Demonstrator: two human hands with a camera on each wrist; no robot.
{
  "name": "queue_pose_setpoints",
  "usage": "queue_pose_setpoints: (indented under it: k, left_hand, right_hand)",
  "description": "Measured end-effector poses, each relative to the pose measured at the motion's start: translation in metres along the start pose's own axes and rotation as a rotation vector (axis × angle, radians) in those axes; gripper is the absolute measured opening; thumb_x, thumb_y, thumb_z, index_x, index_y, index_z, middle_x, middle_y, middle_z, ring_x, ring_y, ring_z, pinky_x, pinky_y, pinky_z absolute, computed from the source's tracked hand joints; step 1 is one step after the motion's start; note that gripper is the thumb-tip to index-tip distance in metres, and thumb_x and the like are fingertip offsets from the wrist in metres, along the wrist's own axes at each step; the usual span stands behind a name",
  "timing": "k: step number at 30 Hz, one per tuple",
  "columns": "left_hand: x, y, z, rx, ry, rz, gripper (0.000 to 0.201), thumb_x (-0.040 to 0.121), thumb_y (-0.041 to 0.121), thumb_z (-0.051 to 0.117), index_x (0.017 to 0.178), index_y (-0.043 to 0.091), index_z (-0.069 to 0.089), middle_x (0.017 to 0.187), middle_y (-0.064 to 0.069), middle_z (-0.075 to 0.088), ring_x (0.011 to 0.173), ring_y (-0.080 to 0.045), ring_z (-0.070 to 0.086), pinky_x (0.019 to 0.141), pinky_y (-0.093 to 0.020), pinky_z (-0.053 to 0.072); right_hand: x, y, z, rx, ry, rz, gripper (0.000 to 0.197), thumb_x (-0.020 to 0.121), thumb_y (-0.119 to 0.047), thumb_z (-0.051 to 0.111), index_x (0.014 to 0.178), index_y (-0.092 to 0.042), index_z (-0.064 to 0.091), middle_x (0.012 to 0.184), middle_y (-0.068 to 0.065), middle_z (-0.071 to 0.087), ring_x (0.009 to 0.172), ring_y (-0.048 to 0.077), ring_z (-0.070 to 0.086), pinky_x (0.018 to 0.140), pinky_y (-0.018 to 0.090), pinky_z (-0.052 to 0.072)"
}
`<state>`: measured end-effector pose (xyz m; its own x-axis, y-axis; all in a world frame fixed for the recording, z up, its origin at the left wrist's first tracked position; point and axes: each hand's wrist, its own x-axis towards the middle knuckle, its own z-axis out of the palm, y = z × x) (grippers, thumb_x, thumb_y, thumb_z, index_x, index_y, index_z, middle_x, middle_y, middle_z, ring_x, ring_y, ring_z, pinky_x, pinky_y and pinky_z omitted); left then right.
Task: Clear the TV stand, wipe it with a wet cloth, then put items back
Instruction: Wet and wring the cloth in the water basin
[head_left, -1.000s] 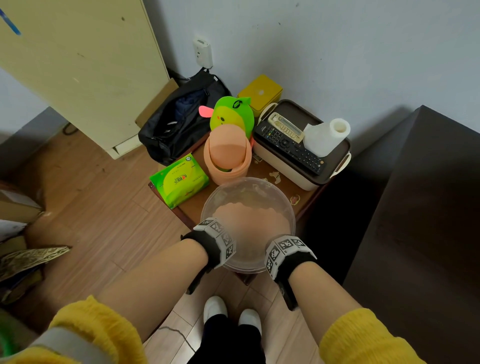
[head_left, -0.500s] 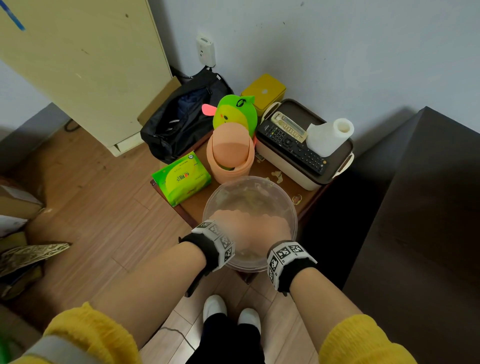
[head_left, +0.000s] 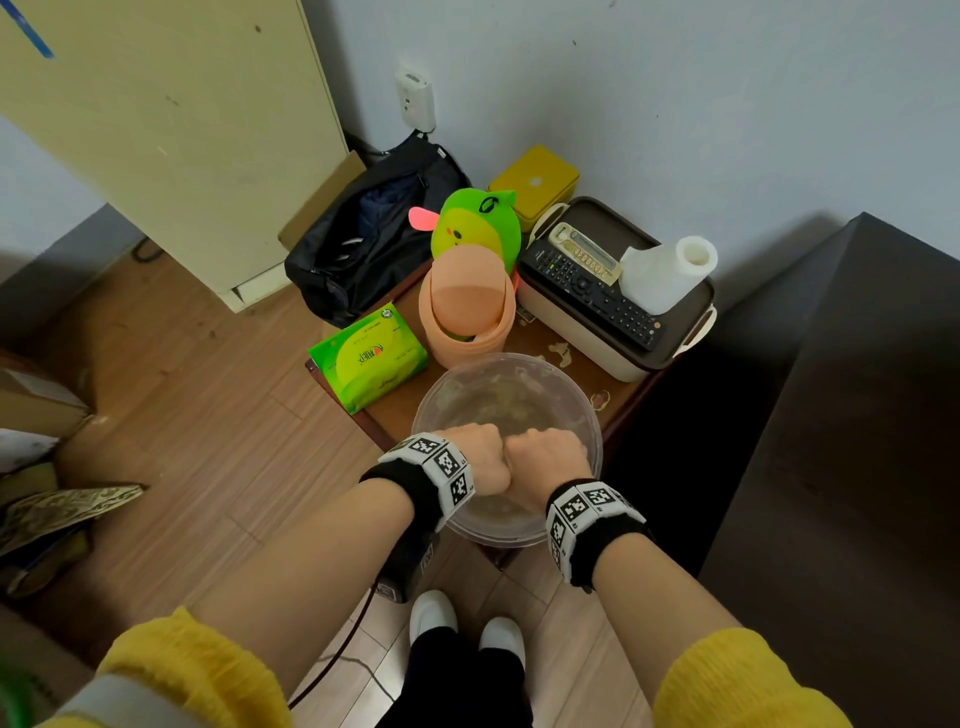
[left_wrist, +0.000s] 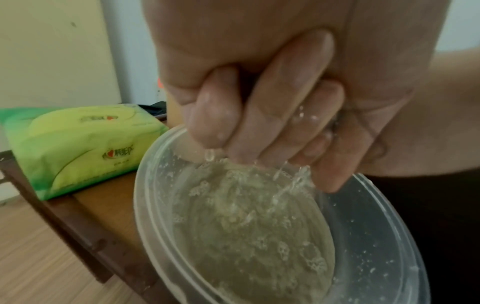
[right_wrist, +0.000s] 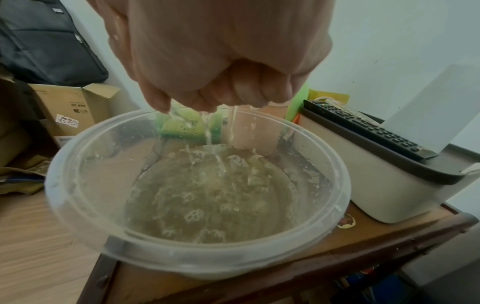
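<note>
A clear plastic bowl (head_left: 519, 371) of cloudy water stands at the near edge of a small brown table (head_left: 621, 410). Just above it, my left hand (head_left: 480, 460) and right hand (head_left: 545, 457) are clenched into fists pressed side by side. In the left wrist view the left hand (left_wrist: 246, 123) has wet fingers curled tight over the bowl (left_wrist: 145, 185). Under the right hand (right_wrist: 221, 92), thin streams of water fall into the bowl (right_wrist: 78, 205). The cloth is hidden inside the fists. The dark TV stand (head_left: 857, 415) is on the right.
Also on the table are a green tissue pack (head_left: 369, 356), a peach swing-lid bin (head_left: 467, 306), a green toy (head_left: 475, 226), and a white box (head_left: 597, 345) carrying remotes (head_left: 592, 291) and a paper roll (head_left: 665, 273). A black bag (head_left: 363, 234) lies behind.
My hands were lower inside the bowl and blurred with motion. Now they are raised above the water, fists together, and water runs out of them.
</note>
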<state>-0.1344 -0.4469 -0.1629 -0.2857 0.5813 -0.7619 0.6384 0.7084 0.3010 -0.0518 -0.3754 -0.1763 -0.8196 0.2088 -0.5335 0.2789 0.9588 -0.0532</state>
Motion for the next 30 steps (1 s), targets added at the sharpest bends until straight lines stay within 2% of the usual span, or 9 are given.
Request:
queue_pose_setpoints:
  k: [4,8,12,16,19,21,23,26,30]
  left_hand:
    - [0.009,-0.006,0.001,-0.139,-0.097,-0.005,0.011,0.076,0.013,0.066,0.068,0.01,0.06,0.083,-0.018,0.066,0.071,-0.024,0.056,0.056,-0.025,0.042]
    - [0.015,-0.014,0.002,-0.214,-0.185,0.003,0.01,0.07,0.011,0.073,0.069,0.008,0.064,0.073,-0.007,0.062,0.073,-0.024,0.056,0.066,-0.029,0.045]
    - [0.017,-0.021,0.004,-0.269,-0.223,-0.029,0.027,0.067,0.009,0.072,0.05,0.013,0.051,0.055,-0.003,0.048,0.051,-0.018,0.039,0.052,-0.024,0.032]
    - [0.018,-0.028,0.009,-0.323,-0.22,-0.007,0.034,0.063,0.009,0.071,0.041,0.015,0.045,0.048,-0.003,0.043,0.048,-0.019,0.033,0.05,-0.025,0.027]
    - [0.018,-0.027,0.015,-0.239,-0.097,0.05,0.02,0.071,0.015,0.071,0.056,0.008,0.058,0.056,-0.005,0.053,0.057,-0.021,0.047,0.057,-0.029,0.038]
    - [0.015,-0.025,0.017,-0.089,-0.033,0.098,0.019,0.078,0.024,0.066,0.077,0.005,0.063,0.075,-0.013,0.064,0.07,-0.027,0.057,0.064,-0.032,0.045]
    - [0.013,-0.028,0.019,-0.005,-0.037,0.124,0.027,0.079,0.031,0.065,0.094,0.009,0.061,0.095,-0.013,0.067,0.087,-0.03,0.063,0.074,-0.035,0.05]
    - [0.012,-0.036,0.023,0.071,-0.072,0.11,0.041,0.081,0.035,0.061,0.114,0.012,0.052,0.113,-0.01,0.063,0.101,-0.03,0.061,0.085,-0.037,0.051]
    - [0.006,-0.04,0.024,0.373,0.052,0.13,0.038,0.092,0.022,0.054,0.127,0.013,0.046,0.126,-0.009,0.053,0.115,-0.03,0.055,0.088,-0.04,0.046]
  right_hand:
    - [0.0,-0.003,-0.002,0.028,-0.023,-0.008,0.03,0.086,-0.04,0.055,0.1,-0.015,0.064,0.094,0.004,0.069,0.087,0.032,0.067,0.074,0.042,0.055]
    - [0.002,-0.005,-0.002,0.028,-0.025,-0.026,0.034,0.085,-0.043,0.056,0.102,-0.014,0.063,0.094,0.004,0.069,0.086,0.03,0.067,0.073,0.041,0.056]
    - [0.002,-0.006,-0.003,0.044,-0.008,-0.054,0.036,0.086,-0.045,0.051,0.1,-0.013,0.062,0.095,0.006,0.069,0.086,0.033,0.067,0.071,0.039,0.053]
    - [0.002,-0.009,-0.002,0.059,0.011,-0.07,0.034,0.087,-0.042,0.05,0.097,-0.012,0.062,0.093,0.007,0.069,0.084,0.034,0.067,0.067,0.038,0.05]
    - [0.006,-0.007,0.002,0.061,0.034,-0.047,0.027,0.09,-0.031,0.047,0.102,-0.01,0.059,0.098,0.008,0.068,0.09,0.034,0.067,0.07,0.039,0.05]
    - [0.009,-0.006,0.007,0.053,0.023,-0.018,0.023,0.089,-0.023,0.048,0.107,-0.01,0.055,0.103,0.009,0.067,0.093,0.034,0.065,0.067,0.037,0.046]
    - [0.011,-0.007,0.014,0.102,-0.01,0.008,0.025,0.086,-0.02,0.053,0.109,-0.012,0.051,0.106,0.008,0.065,0.096,0.033,0.064,0.067,0.037,0.043]
    - [0.013,-0.009,0.025,0.254,-0.07,0.021,0.036,0.08,-0.032,0.058,0.109,-0.016,0.045,0.111,0.004,0.06,0.103,0.028,0.06,0.079,0.04,0.044]
    - [0.011,-0.01,0.024,0.492,-0.212,0.051,0.058,0.076,-0.058,0.058,0.116,-0.02,0.043,0.121,0.003,0.052,0.111,0.026,0.053,0.093,0.046,0.043]
